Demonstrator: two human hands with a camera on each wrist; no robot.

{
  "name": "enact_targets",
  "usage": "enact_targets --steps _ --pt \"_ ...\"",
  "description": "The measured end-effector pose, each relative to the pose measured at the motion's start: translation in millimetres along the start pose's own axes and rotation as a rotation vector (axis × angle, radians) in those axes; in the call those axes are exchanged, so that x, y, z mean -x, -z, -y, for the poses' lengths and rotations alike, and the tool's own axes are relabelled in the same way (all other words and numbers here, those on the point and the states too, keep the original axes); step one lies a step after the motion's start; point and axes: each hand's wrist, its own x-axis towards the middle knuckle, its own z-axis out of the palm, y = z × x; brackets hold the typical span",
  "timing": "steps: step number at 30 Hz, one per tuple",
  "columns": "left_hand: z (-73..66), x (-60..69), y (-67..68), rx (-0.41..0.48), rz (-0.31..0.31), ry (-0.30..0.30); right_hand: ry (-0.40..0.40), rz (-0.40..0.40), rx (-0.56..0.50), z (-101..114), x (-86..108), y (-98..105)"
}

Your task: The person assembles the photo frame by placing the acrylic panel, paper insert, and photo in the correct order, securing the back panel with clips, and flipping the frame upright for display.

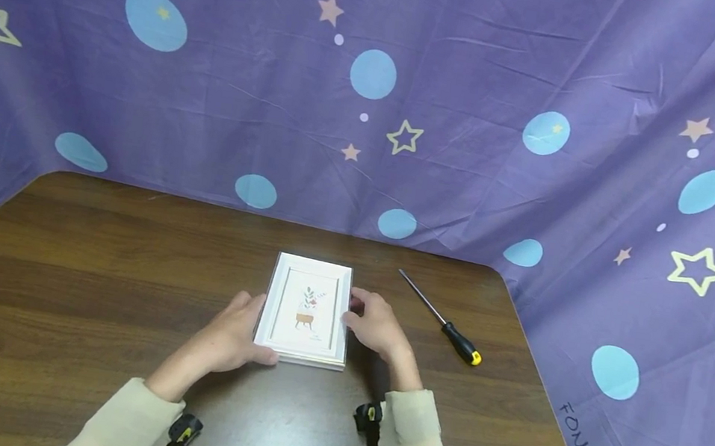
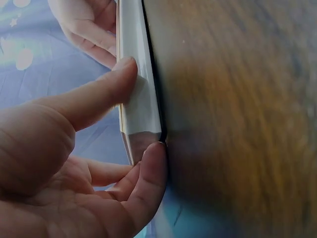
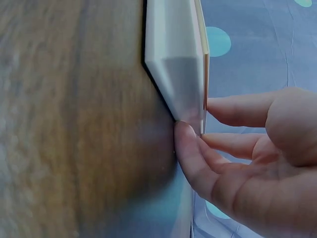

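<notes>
A white picture frame with a small print of a potted plant lies face up near the middle of the table. My left hand grips its left side. In the left wrist view the left thumb presses the near edge, while the other fingers curl at the side. On the frame's right side my right hand holds the edge, thumb near the top face. The right wrist view shows the right fingertips against the frame's side, low by the tabletop. The frame's underside is hidden.
A screwdriver with a black and yellow handle lies to the right of the frame on the brown wooden table. Purple cloth with stars and blue dots hangs behind and along the sides of the table.
</notes>
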Motion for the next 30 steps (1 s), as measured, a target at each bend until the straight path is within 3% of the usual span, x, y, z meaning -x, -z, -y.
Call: enact_targets --steps 30 --pt "7.3 -4.7 7.2 0.009 0.009 -0.031 -0.023 -0.002 -0.065 -0.6 -1.5 -1.9"
